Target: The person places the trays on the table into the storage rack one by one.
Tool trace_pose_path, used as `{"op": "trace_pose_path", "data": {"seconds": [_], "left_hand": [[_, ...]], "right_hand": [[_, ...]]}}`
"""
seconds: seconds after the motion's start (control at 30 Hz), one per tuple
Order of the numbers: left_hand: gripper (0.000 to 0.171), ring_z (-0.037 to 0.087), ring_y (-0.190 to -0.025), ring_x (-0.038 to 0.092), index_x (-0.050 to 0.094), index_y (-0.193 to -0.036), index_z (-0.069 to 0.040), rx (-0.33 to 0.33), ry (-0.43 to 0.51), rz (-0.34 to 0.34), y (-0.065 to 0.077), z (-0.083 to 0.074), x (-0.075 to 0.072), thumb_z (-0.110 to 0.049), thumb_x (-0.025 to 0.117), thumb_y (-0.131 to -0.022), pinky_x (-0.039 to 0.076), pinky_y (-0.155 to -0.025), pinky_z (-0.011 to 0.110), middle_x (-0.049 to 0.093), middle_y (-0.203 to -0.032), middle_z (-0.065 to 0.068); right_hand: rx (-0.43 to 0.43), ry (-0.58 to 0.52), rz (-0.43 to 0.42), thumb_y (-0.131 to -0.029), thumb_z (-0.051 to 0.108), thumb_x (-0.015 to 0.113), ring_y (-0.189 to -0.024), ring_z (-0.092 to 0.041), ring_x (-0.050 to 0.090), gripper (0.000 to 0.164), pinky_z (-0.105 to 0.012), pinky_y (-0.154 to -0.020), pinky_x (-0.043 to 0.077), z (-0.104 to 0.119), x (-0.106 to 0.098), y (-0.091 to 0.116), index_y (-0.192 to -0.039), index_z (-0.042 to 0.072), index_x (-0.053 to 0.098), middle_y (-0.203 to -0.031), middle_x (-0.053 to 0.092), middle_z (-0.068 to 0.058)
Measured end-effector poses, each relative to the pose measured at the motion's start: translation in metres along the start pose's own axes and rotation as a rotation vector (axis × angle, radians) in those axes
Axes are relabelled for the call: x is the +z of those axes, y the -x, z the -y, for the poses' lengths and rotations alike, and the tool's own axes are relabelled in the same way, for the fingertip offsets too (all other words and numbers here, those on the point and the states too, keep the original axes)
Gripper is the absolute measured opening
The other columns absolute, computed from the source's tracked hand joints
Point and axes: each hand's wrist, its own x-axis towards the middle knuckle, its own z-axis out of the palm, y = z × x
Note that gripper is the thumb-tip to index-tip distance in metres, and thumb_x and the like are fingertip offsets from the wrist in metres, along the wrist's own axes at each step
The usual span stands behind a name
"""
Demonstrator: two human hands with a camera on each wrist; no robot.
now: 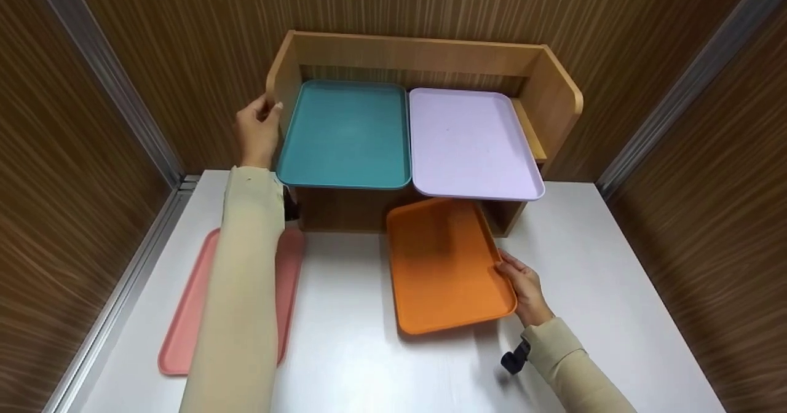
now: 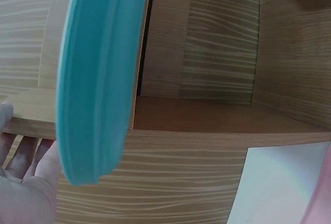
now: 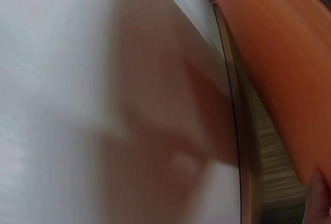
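Note:
An orange tray (image 1: pixel 452 271) is held at its right edge by my right hand (image 1: pixel 525 287), thumb on top. Its far end lies under the front of a lilac tray (image 1: pixel 470 142), at the lower opening of a wooden shelf unit (image 1: pixel 418 44). My left hand (image 1: pixel 257 127) grips the left side panel of that unit, with fingers around the panel's edge in the left wrist view. Close beside this hand, a teal tray (image 1: pixel 347 133) lies on the unit's top next to the lilac one. The right wrist view shows the orange tray's underside above the white table.
A pink tray (image 1: pixel 184 330) lies on the white table (image 1: pixel 344 351) at the left, partly hidden under my left forearm. Wood-grain walls (image 1: pixel 695 216) enclose the table at both sides and the back. A small black device (image 1: pixel 515 359) is on my right wrist.

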Motion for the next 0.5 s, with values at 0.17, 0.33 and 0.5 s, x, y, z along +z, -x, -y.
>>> {"op": "trace_pose_path", "data": {"seconds": [0.17, 0.33, 0.5], "left_hand": [[0.037, 0.02, -0.113, 0.053, 0.055, -0.132, -0.009, -0.001, -0.009, 0.011, 0.001, 0.002, 0.0, -0.019, 0.054, -0.096, 0.043, -0.097, 0.027, 0.057, -0.13, 0.009], [0.038, 0.019, -0.113, 0.053, 0.054, -0.133, -0.01, 0.002, -0.014, 0.018, 0.001, 0.003, 0.001, -0.02, 0.053, -0.097, 0.044, -0.097, 0.027, 0.057, -0.131, 0.008], [0.038, 0.019, -0.113, 0.054, 0.054, -0.133, -0.009, 0.02, -0.014, 0.011, 0.0, 0.004, 0.002, -0.018, 0.053, -0.097, 0.044, -0.097, 0.027, 0.057, -0.13, 0.009]], "right_hand": [[0.003, -0.008, 0.015, -0.092, 0.001, 0.056, -0.085, -0.012, 0.064, 0.053, -0.023, -0.073, 0.052, 0.009, -0.006, -0.006, -0.142, 0.0, 0.038, -0.096, 0.069, 0.005], [0.006, -0.013, 0.016, -0.092, 0.0, 0.053, -0.083, -0.011, 0.063, 0.058, -0.023, -0.073, 0.052, 0.018, -0.011, -0.014, -0.145, 0.0, 0.03, -0.093, 0.069, 0.006], [-0.017, -0.023, 0.038, -0.094, 0.0, 0.05, -0.086, -0.01, 0.062, 0.055, -0.022, -0.076, 0.051, 0.027, -0.012, -0.023, -0.145, 0.0, 0.029, -0.094, 0.068, 0.007]]}}
